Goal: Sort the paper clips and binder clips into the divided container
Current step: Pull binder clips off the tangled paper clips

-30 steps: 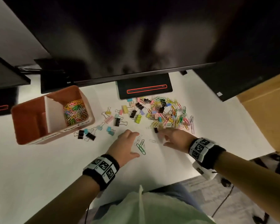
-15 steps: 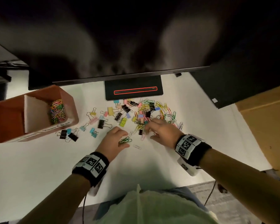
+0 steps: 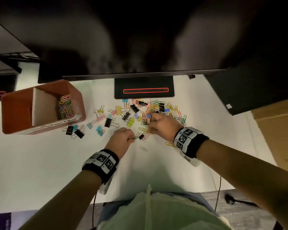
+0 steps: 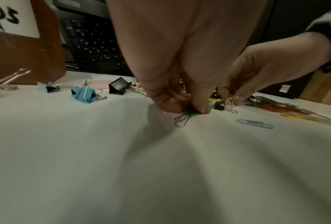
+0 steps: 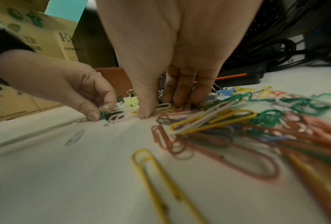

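At desk centre: left hand [image 3: 121, 140] pinches green clips [image 4: 188, 109] between thumb and fingertips, low on the desk [image 3: 40, 163]; likely gathering a small bunch before one trip to the box.
Right hand: right hand [image 3: 165, 125] sits at 2 o'clock of the left, thumb and fingers curled down into the pile [image 3: 156, 112], pinching yellow and pale clips [image 4: 230, 101]; seemingly raking paper clips out of the mixed heap.
Box: brown box [image 3: 15, 113] stands at 10 o'clock of the hands, well apart; white divider [image 3: 43, 108] splits it. Right compartment holds paper clips [image 3: 65, 107]; left compartment looks bare, though its floor is dim.
Binder clips: binder clips [image 3: 96, 123] are scattered between box and pile, none in the box as far as visible.
Strays: white clip [image 3: 143, 148] and yellow clip [image 3: 170, 144] lie near the wrists, apart from the pile.
Obstacles: binder clips lie mixed into the pile and could snag in a grab. Monitor [image 3: 140, 39] overhangs at 12 o'clock; its stand [image 3: 144, 87] touches the pile's far edge. Path to the box crosses loose binder clips.
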The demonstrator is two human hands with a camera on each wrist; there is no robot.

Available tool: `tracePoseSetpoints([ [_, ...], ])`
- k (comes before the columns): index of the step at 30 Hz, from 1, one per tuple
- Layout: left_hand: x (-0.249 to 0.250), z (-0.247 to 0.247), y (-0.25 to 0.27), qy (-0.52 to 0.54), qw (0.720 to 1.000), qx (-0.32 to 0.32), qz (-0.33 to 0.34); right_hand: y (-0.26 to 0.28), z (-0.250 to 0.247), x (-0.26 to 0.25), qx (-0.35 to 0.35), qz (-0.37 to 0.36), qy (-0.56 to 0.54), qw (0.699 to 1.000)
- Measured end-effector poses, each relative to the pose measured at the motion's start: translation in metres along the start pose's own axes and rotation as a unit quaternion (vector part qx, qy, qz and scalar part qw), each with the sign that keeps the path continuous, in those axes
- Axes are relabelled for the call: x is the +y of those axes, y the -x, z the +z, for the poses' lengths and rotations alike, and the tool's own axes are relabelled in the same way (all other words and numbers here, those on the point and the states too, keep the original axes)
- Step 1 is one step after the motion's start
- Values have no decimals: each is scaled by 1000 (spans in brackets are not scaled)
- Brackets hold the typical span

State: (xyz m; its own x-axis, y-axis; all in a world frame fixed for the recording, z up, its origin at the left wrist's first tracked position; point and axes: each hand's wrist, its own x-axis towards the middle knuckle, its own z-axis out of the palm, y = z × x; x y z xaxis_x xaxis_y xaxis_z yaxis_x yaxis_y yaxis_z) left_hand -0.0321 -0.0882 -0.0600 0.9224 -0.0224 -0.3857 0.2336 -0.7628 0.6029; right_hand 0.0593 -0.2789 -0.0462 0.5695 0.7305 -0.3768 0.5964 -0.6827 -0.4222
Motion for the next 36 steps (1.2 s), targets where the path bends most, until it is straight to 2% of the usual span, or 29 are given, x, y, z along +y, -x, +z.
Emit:
tracePoseSetpoints([
  [8, -8, -3, 2, -31, 998, -14, 51, 6, 2, -8, 21, 35, -8, 999],
  [13, -10, -17, 5, 26, 998, 11, 54, 8, 2, -12, 1, 75, -59, 995],
  [20, -20, -38, 16, 102, 994, 38, -3, 10, 2, -19, -25, 102, -65, 992],
  [22, -23, -38, 21, 103, 994, 20, -19, 12, 3, -20, -27, 108, -70, 991],
  [25, -25, -29, 28, 79, 996, -15, -38, 12, 0, -23, -1, 107, -97, 989],
  [27, -26, -21, 31, 55, 998, -15, -36, 8, -1, -28, 22, 103, -114, 988],
  [30, -28, -14, 30, 16, 1000, -2, -5, -4, 5, -39, 37, 103, -121, 987],
  [36, -33, -9, 28, -55, 997, -1, 57, -17, 16, -48, 6, 107, -93, 990],
])
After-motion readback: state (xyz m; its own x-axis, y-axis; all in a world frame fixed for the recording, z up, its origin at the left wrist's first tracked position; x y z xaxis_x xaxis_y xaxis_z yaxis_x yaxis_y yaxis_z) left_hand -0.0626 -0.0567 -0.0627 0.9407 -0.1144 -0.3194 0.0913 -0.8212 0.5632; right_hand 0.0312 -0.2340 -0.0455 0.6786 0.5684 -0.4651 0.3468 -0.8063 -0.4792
